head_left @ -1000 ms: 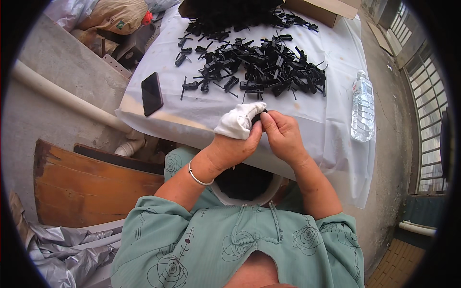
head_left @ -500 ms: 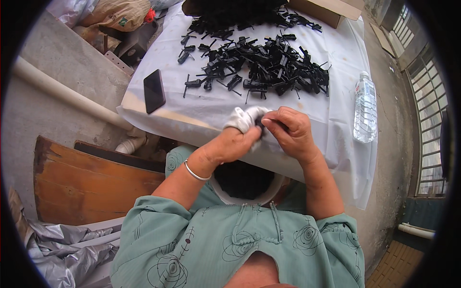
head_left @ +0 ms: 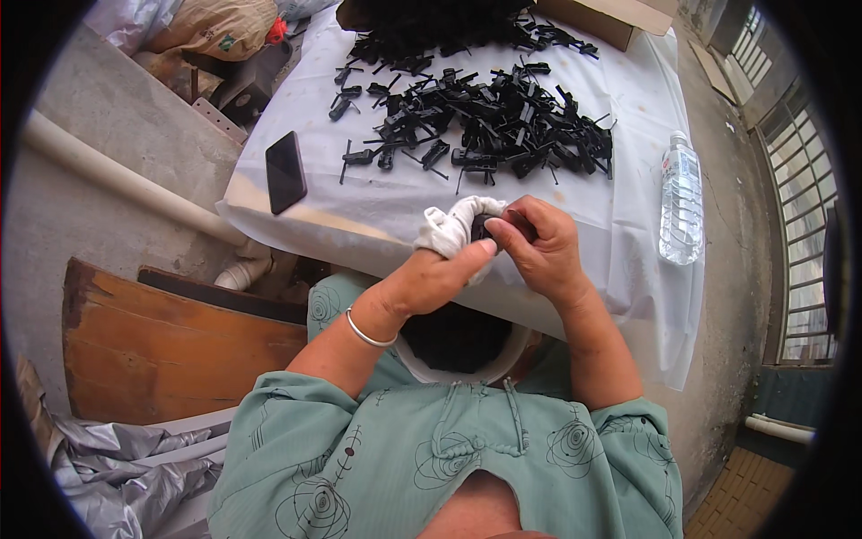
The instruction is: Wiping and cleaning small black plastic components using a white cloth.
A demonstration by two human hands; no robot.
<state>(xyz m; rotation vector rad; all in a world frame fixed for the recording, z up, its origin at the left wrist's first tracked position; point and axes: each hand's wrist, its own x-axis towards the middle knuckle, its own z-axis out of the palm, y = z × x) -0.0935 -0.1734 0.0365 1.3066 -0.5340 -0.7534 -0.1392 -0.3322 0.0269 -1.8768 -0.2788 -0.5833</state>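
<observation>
In front of me, over the table's near edge, both my hands meet at a small dark plastic part [head_left: 481, 232]. My left hand [head_left: 438, 277] is closed round it, with a white cloth [head_left: 444, 232] bunched about its fingers. My right hand [head_left: 545, 250] pinches at the part's right side, thumb against forefinger. Just what the right fingertips grip is mostly hidden. Beyond my hands, many loose black plastic parts [head_left: 512, 117] with thin stems lie heaped on the table. Below my hands, a white bucket [head_left: 420, 365] with dark contents stands between my legs.
White sheeting [head_left: 359, 235] covers the table. A dark phone [head_left: 286, 172] lies on its left, a clear water bottle [head_left: 681, 202] on its right. A cardboard box [head_left: 611, 22] sits at the far right. An orange-brown board [head_left: 171, 350] leans at lower left, below a pipe [head_left: 135, 180].
My right fingers have come down slightly and closer to the left hand. The left thumb has moved up and right, and the cloth shows more fully round the dark part.
</observation>
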